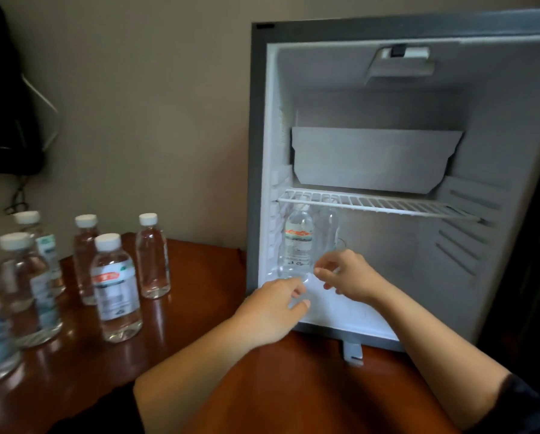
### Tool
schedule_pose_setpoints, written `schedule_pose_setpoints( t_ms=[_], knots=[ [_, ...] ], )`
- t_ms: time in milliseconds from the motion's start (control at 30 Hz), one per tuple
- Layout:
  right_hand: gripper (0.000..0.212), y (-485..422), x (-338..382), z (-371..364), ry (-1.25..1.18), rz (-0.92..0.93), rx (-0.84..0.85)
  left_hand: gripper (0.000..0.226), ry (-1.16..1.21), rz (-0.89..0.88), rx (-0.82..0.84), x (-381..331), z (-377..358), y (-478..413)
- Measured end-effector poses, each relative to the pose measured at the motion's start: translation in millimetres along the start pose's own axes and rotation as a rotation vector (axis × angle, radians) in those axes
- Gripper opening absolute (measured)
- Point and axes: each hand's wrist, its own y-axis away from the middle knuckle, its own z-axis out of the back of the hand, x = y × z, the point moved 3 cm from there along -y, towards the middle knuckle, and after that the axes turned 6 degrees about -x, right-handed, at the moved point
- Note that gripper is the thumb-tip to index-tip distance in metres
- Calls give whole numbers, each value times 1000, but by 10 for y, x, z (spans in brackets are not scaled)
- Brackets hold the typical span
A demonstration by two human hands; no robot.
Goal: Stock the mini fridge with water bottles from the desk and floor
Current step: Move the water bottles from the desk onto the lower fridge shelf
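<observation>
Bottle (297,245) inside fridge (257,151), left hand (271,311) and right hand (350,277) just beside

A dark bag (5,89), perhaps, hangs above tangled cords (16,198).

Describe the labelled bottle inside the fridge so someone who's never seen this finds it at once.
Look into the open fridge, under the wire shelf, by the left wall. Two bottles stand there side by side. It is the left bottle, showing an orange-banded label; the right bottle shows none.
</observation>
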Motion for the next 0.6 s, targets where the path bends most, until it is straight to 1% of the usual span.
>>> schedule_pose_setpoints(
  t_ms=[67,167,267,333,500,600],
  knots=[
    [9,99,200,-76,-15,51,53,27,-48,19,-1,82,153,189],
    [11,200,492,-240,-24,126,134,31,-79,40,-16,245,382,451],
    [9,239,780,-442,-11,215,186,34,-113,72,-78,448,628,675],
    [6,242,975,-568,-13,269,200,33,-87,105,-166,598,809,791],
    [10,189,1442,-876,-54,346,239,36,-21,174,-462,987,1253,1009],
    [6,109,1707,-1056,-48,385,256,39,15,236,-556,1252,1434,1095]
  ],
)
